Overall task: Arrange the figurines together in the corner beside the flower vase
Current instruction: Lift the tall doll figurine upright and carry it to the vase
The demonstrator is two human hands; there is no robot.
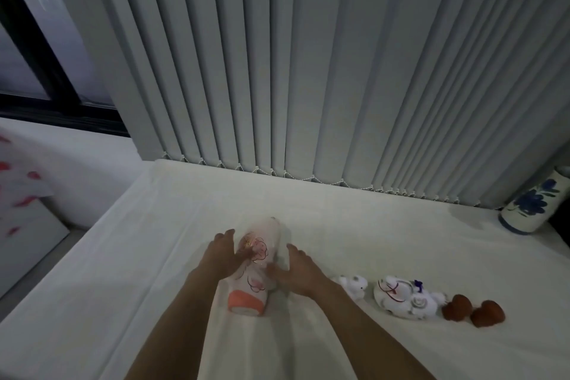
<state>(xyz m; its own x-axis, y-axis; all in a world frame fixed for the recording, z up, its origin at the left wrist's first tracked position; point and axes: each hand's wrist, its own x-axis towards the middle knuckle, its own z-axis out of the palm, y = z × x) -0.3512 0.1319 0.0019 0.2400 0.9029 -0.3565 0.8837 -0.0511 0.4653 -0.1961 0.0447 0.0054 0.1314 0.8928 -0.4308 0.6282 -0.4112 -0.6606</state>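
A white cloth-covered surface (172, 225) runs up to grey vertical blinds (308, 71) at the far side. In the far right corner stands a white vase painted with blue flowers (527, 207). At the centre a taller pale vase with pink blossoms and an orange base (256, 268) stands between the person's hands. The left hand (226, 256) presses its left side with fingers spread, and the right hand (296, 271) cups its right side; both seem to touch it with open palms, though whether they truly clasp it I cannot tell.

The figurines sit in a row at the near right, well apart from the corner: a large white figurine with blue trim (404, 296), two reddish-brown figurines (473, 310) at the right end of the row, and a small white animal (354, 285) just beside the right wrist.

The step in hand looks like steadying or shifting the tall vase. To do it well, keep it upright with even pressure from both palms, support it low near the base, and move it slowly on the soft cloth so it cannot tip onto the small white animal.
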